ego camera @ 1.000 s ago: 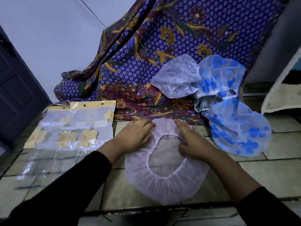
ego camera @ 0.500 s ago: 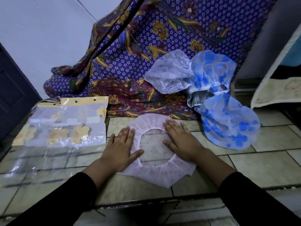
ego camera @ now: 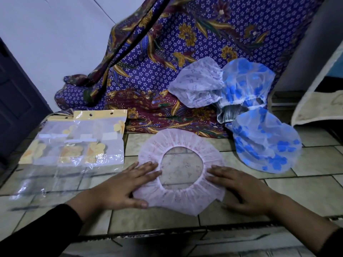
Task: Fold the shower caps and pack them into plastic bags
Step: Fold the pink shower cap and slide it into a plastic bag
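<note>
Head view: pink cap (ego camera: 178, 198), seemingly flat, beneath left grip (ego camera: 122, 186), right grip (ego camera: 246, 190)

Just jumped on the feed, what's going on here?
A person is flattening a pink shower cap on the tiled floor, its opening facing up. The left hand and right hand press flat on its two sides, fingers straight. It is not yet folded. Plastic bags lie to the left. A white cap and blue-flowered caps sit piled at the right against a patterned cloth.
</note>
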